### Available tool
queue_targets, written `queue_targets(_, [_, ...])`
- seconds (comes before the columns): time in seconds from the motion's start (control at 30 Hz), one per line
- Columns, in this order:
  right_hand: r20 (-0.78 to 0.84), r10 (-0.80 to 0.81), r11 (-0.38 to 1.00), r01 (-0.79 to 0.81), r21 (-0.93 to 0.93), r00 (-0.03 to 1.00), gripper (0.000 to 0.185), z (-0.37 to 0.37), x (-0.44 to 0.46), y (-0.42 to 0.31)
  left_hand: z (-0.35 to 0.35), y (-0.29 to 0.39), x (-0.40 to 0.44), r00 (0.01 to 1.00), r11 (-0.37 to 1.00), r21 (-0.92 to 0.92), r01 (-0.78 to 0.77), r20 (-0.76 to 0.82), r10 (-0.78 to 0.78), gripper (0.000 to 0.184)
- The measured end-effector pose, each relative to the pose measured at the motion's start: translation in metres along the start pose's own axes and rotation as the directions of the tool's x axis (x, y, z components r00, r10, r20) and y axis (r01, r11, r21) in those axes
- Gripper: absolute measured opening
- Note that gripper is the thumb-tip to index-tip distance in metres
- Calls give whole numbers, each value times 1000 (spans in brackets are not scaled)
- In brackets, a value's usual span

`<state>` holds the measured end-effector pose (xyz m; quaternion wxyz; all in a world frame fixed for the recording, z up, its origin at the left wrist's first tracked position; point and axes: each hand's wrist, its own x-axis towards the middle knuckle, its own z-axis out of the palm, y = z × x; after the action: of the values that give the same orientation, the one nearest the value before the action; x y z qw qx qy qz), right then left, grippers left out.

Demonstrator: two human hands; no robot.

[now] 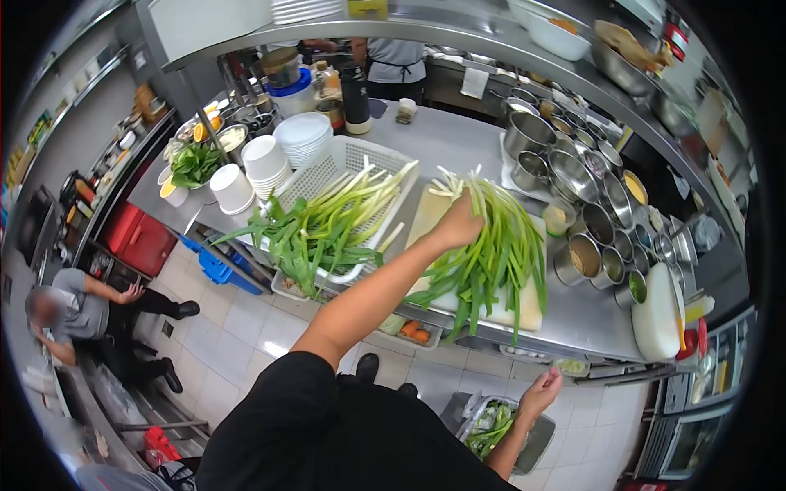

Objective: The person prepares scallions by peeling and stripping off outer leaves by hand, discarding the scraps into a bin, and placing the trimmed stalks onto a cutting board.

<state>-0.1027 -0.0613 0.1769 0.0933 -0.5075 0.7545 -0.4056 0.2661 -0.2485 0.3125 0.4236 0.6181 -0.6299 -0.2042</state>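
My left hand (pixel 460 221) is closed around the pale ends of a large bunch of green onions (pixel 512 237). The bunch is spread over a cutting board (pixel 532 311), its green leaves hanging past the near edge of the counter. More green onions (pixel 327 217) lie in a white perforated basket (pixel 393 196) to the left. My right hand (pixel 540 391) hangs beside my body, away from the counter, its fingers loosely bent, with nothing visible in it. Below it on the floor side stands a bin (pixel 536 442) with green trimmings (pixel 491 427).
Stacked white tubs (pixel 266 159) and lids (pixel 303 135) stand behind the basket. Several metal pots (pixel 577 258) crowd the counter's right side. A shelf (pixel 458 37) crosses overhead. One person (pixel 82 311) sits at left; another (pixel 395 61) stands beyond the counter.
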Motion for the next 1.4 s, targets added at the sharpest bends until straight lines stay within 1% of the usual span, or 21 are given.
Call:
queue_targets(0.07, [2, -196, 926, 184, 330, 981, 24, 23, 14, -39, -28, 2, -20, 999, 998, -53, 19, -29, -20, 70])
queue_targets(0.13, [160, -144, 809, 22, 587, 977, 25, 40, 16, -114, -64, 3, -47, 998, 973, -229, 27, -48, -39, 67])
queue_targets(0.2, [241, -235, 736, 10, 677, 942, 28, 61, 15, -187, -97, -4, -77, 994, 926, -376, -19, -103, -22, 62])
queue_targets(0.27, [338, -396, 710, 52, 702, 854, 28, 98, 15, -236, -130, -8, -111, 983, 894, -447, -29, -177, -56, 54])
queue_targets(0.33, [435, -567, 709, 145, 690, 699, 24, 128, 9, -296, -156, -18, -153, 965, 863, -504, -8, -232, -126, 47])
queue_targets(0.4, [584, -668, 695, 105, 711, 461, 23, 179, 2, -344, -174, -38, -194, 923, 858, -513, -24, -341, -178, 41])
queue_targets(0.47, [612, -746, 665, 262, 699, 261, 24, 213, -11, -397, -188, -54, -235, 851, 854, -518, 36, -432, -298, 36])
queue_targets(0.53, [599, -783, 615, 349, 707, 167, 28, 260, -26, -435, -198, -72, -271, 744, 852, -510, 120, -522, -418, 32])
queue_targets(0.57, [662, -743, 639, 400, 657, 100, 27, 285, -31, -453, -198, -80, -287, 679, 851, -504, 149, -573, -458, 31])
queue_targets(0.6, [723, -690, 655, 454, 604, 35, 27, 310, -36, -467, -198, -90, -303, 670, 844, -515, 150, -575, -470, 31])
queue_targets(0.7, [738, -675, 603, 557, 571, -26, 28, 384, -57, -489, -192, -111, -339, 566, 799, -555, 231, -591, -575, 29])
queue_targets(0.73, [740, -671, 598, 562, 571, -38, 28, 393, -65, -498, -189, -114, -346, 544, 777, -573, 261, -578, -609, 28])
queue_targets(0.8, [940, -335, 818, 475, 324, -63, 24, 407, -80, -509, -182, -121, -352, 513, 749, -597, 287, -565, -647, 27])
queue_targets(0.83, [949, -316, 896, 325, 304, -16, 27, 400, -89, -510, -177, -123, -352, 515, 726, -619, 299, -536, -669, 26])
queue_targets(0.87, [949, -314, 893, 332, 303, -21, 27, 395, -97, -513, -173, -125, -351, 519, 703, -640, 310, -506, -689, 26])
queue_targets(0.93, [972, -225, 969, 116, 217, 64, 18, 389, -107, -520, -165, -131, -346, 532, 684, -656, 318, -474, -702, 25])
queue_targets(1.07, [968, -223, 975, 8, 224, 114, 13, 409, -114, -516, -154, -129, -319, 641, 665, -678, 313, -367, -675, 28])
queue_targets(1.13, [934, -249, 958, -78, 276, 256, 16, 405, -113, -513, -149, -124, -305, 674, 665, -708, 236, -374, -637, 30])
queue_targets(1.27, [951, -180, 934, -261, 245, 250, 13, 390, -76, -527, -146, -118, -289, 714, 693, -695, 189, -387, -583, 32])
queue_targets(1.33, [950, -230, 807, -504, 308, 211, 11, 379, -51, -530, -145, -115, -284, 735, 712, -687, 149, -404, -544, 34])
queue_targets(1.4, [944, -265, 790, -517, 330, 197, 11, 368, -25, -531, -146, -112, -279, 750, 702, -696, 150, -382, -540, 35])
